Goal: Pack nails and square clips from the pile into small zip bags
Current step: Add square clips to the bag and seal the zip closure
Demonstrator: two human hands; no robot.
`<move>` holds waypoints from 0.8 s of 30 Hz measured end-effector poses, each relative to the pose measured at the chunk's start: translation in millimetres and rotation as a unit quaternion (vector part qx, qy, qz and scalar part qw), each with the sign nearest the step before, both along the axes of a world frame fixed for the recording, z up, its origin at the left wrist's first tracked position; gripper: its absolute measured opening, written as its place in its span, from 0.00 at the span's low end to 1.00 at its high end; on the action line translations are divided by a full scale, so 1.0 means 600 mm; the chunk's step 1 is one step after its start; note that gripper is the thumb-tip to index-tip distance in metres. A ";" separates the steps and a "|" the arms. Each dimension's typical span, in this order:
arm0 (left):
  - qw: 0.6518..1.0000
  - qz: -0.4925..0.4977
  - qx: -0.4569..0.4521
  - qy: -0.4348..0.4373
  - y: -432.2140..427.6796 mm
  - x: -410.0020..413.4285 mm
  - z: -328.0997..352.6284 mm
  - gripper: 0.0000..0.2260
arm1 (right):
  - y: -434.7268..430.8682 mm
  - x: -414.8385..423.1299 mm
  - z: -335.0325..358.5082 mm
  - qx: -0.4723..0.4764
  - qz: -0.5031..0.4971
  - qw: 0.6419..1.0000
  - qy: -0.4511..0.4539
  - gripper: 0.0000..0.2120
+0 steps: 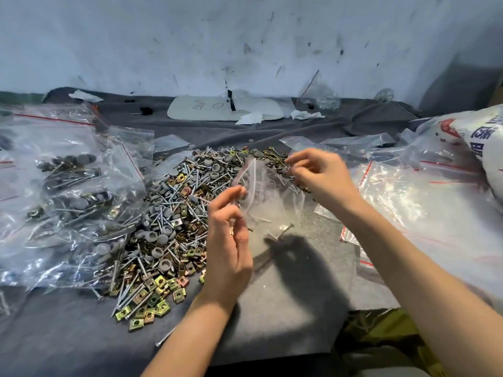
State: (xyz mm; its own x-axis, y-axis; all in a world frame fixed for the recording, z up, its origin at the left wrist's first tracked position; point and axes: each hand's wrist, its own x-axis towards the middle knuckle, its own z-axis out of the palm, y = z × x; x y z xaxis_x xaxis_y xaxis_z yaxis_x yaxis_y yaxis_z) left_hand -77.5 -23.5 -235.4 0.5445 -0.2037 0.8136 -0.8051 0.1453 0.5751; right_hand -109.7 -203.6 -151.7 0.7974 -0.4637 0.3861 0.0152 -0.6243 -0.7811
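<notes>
Filled bags (68, 186) crowd the cloth's (272, 308) left edge. The pile (174, 213) of nails (130, 293) and clips (162, 306) lies beside them. The left hand (231, 240) pinches the left rim of a small bag (272, 202) above bare cloth. The right hand (318, 172), curled and blurred, hovers at the pile's far right edge; grip cannot be told. Empty bags (422, 208) cover the right side.

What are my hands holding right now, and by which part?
The left hand pinches the small zip bag by its left edge, near the mouth. The right hand, blurred over the pile, cannot be told.
</notes>
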 end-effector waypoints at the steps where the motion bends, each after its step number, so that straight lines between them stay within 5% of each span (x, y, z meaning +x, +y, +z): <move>1: 1.000 -0.001 -0.016 0.009 -0.001 0.001 0.000 0.11 | -0.004 0.007 -0.019 0.004 0.002 0.999 0.050 0.11; 5: 0.997 0.018 -0.052 0.046 0.002 0.004 -0.001 0.11 | 0.005 0.022 -0.091 0.008 0.033 0.980 0.197 0.08; 13: 0.996 0.046 -0.051 0.058 0.002 0.008 0.000 0.11 | 0.022 0.041 -0.113 -0.160 0.066 0.963 0.205 0.03; 19: 0.997 0.036 -0.031 0.061 0.000 0.006 0.003 0.13 | 0.006 0.017 -0.041 0.027 0.015 0.998 0.052 0.08; 24: 0.998 0.019 -0.014 0.063 0.001 0.003 0.008 0.13 | 0.045 -0.005 0.078 0.007 0.107 0.992 -0.069 0.06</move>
